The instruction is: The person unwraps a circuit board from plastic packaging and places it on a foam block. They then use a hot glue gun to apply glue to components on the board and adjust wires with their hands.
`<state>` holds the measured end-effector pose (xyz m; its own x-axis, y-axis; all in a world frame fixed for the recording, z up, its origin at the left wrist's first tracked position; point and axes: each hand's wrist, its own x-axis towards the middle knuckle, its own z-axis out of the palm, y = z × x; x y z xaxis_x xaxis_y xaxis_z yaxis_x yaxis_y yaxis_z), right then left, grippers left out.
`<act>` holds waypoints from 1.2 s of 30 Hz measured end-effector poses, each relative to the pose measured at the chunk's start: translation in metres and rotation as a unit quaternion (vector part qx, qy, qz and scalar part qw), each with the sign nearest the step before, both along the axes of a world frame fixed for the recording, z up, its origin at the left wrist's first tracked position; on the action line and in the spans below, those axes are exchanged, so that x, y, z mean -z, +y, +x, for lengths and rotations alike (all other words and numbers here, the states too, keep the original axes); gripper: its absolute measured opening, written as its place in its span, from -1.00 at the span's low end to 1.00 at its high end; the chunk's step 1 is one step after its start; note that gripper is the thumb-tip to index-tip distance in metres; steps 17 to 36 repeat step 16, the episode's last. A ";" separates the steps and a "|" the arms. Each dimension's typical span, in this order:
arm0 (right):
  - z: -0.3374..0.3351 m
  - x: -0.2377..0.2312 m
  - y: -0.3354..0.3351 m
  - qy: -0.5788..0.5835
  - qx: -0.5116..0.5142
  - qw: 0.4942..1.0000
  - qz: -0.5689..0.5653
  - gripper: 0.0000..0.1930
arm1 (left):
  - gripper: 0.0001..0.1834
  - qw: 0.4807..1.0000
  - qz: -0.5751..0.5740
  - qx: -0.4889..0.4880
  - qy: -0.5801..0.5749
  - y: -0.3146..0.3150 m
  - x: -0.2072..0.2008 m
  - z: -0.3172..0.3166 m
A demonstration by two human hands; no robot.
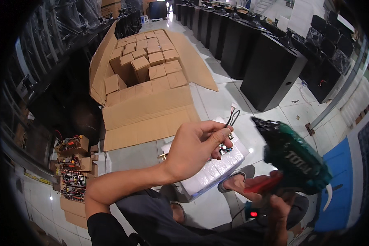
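My left hand [194, 145] is closed in a pinch on thin cable wires [233, 116], with a looped black part and a small light connector sticking up past the fingertips. Below those fingers a small circuit board [224, 150], partly hidden, lies on a white plastic-wrapped block [209, 175] between my feet. My right hand [276, 201] is wrapped round the handle of a dark green glue gun [297, 158] with a red trigger. Its black nozzle points up and left, apart from the wires. A whitish glue stick [328, 198] curves from its back end, and a red light glows at the handle's base.
A large open cardboard box [147, 111] full of small cartons stands ahead. Several circuit boards [73, 178] sit on cardboard at the left. Tall black cabinets [270, 67] line the right side, with a blue object [336, 184] at the right edge. A cord trails from the glue gun.
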<state>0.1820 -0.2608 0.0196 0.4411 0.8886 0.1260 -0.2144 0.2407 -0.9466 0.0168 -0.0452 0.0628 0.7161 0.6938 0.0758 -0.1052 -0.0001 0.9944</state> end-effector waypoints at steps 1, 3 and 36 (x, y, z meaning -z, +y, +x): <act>-0.005 -0.001 0.006 -0.018 0.002 1.000 0.001 -0.21 | -0.71 1.000 -0.004 0.001 -0.001 -0.001 0.000 0.000; -0.016 -0.001 0.019 -0.050 0.004 0.999 0.005 -0.28 | -0.70 1.000 -0.003 0.005 -0.012 0.000 0.002 0.000; -0.010 0.047 0.035 -0.170 0.109 0.979 0.024 -0.47 | -0.69 1.000 -0.010 0.003 -0.012 -0.001 0.004 0.008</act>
